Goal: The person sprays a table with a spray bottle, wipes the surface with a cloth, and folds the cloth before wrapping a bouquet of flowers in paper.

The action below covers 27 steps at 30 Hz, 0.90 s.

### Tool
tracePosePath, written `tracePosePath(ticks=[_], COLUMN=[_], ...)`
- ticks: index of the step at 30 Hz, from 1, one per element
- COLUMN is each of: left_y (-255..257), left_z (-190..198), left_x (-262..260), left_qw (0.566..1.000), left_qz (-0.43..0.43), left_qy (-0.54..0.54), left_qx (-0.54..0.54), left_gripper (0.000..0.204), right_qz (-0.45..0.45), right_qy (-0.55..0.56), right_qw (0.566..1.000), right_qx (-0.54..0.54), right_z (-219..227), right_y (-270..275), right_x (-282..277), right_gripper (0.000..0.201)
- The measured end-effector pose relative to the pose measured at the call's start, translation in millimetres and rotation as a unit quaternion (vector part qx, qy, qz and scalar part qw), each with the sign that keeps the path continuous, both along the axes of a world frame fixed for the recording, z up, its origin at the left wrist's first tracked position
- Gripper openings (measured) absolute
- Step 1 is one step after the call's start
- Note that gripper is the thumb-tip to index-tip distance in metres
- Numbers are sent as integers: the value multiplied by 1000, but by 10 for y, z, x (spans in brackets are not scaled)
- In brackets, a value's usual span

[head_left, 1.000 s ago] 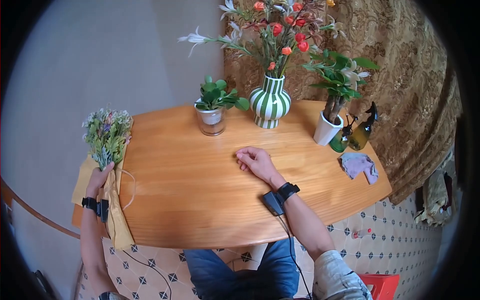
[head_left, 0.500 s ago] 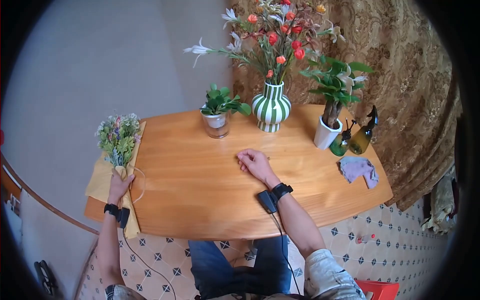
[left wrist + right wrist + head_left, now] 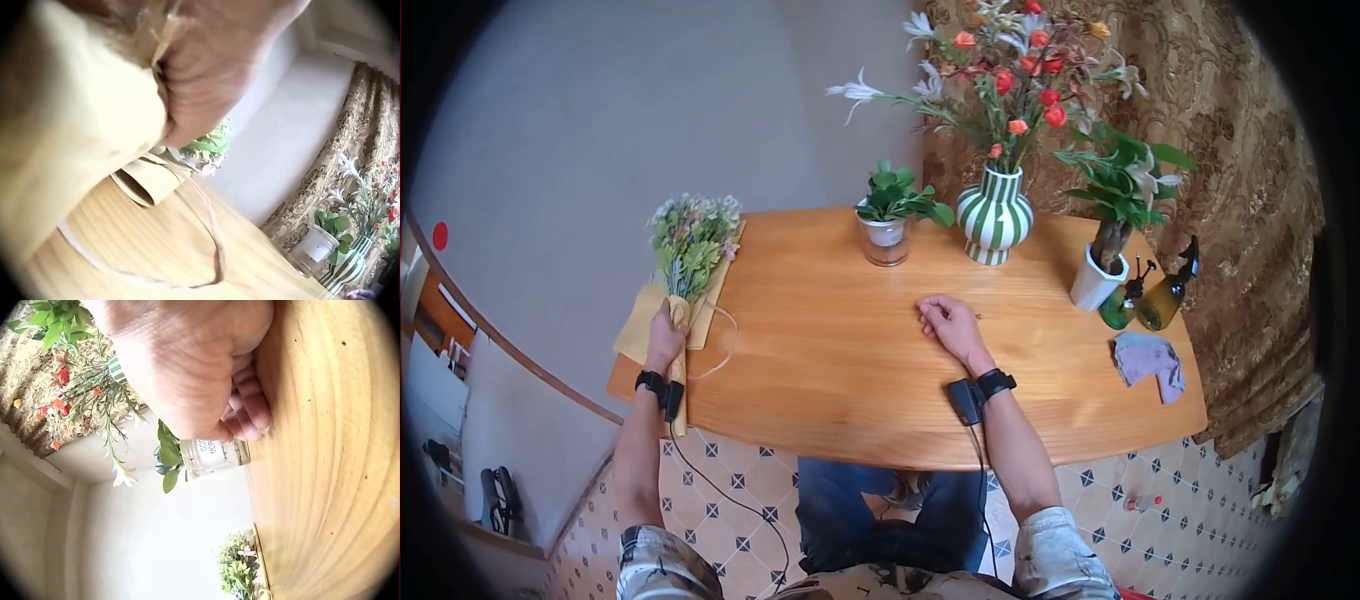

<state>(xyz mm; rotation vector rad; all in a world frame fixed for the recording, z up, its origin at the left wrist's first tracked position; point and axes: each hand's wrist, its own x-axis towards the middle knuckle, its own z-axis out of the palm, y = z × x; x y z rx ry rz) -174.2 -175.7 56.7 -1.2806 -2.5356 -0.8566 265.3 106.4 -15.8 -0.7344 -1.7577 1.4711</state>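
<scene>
On the left end of the wooden table (image 3: 830, 350), a bouquet (image 3: 693, 245) of small pale and purple flowers lies with its stems wrapped in yellow-tan paper (image 3: 638, 325). My left hand (image 3: 666, 338) grips the wrapped stems just below the leaves. In the left wrist view the paper (image 3: 81, 119) fills much of the near side, against the curled fingers. A thin pale ribbon (image 3: 734, 335) loops out to the right of the bouquet. My right hand (image 3: 950, 325) rests on the tabletop near the middle, fingers loosely curled, holding nothing.
Along the back stand a small potted plant (image 3: 886, 235), a green-striped vase (image 3: 995, 218) of flowers and a white-potted plant (image 3: 1098, 280). Two spray bottles (image 3: 1165, 300) and a purple cloth (image 3: 1148, 365) are at the right. A bottle (image 3: 1142, 503) lies on the tiled floor.
The head view has turned left, so the table appears further right. My left hand has shifted over the wrapped stems, and the paper's lower end now shows under the wrist. My right hand stays resting.
</scene>
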Motion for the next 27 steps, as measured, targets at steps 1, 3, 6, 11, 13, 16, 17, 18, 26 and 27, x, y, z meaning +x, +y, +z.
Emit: tracePosePath(ticks=[1, 3, 6, 11, 13, 16, 17, 18, 26, 27], left_y=[-28, -85, -127, -205, -219, -214, -231, -212, 11, 54], left_z=[29, 101, 95, -117, -161, -24, -76, -111, 127, 201], left_x=[-24, -47, -121, -280, -302, -197, -226, -247, -16, 63], left_qw=[1000, 998, 998, 997, 998, 991, 991, 992, 991, 990], left_qz=[4, -48, -45, -35, -28, -25, -24, -13, -38, -43], left_qy=[-3, -46, -46, -54, -41, -83, -85, -45, -11, -1], left_qx=[0, 20, 6, -45, -44, -101, -105, -121, -127, -133], left_gripper=[63, 67, 66, 68, 70, 75, 75, 77, 84, 84], right_qz=[3, 6, 0, -3, -5, 1, 1, 1, -1, 0], right_qy=[7, 4, 2, -1, -25, -4, -5, -9, -10, -9], right_qw=[1000, 1000, 1000, 1000, 1000, 1000, 1000, 1000, 1000, 1000], right_qx=[7, 7, 7, 4, -5, -14, -17, -14, -14, -10], right_z=[-9, -28, 4, 17, 58, 63, 59, 66, 55, 49], right_y=[26, 28, 32, 18, 6, -13, -24, -23, -20, -14], right_x=[-15, -18, -4, -7, 4, 7, 3, 2, 20, 21], right_gripper=[20, 20, 20, 20, 20, 19, 19, 19, 20, 20])
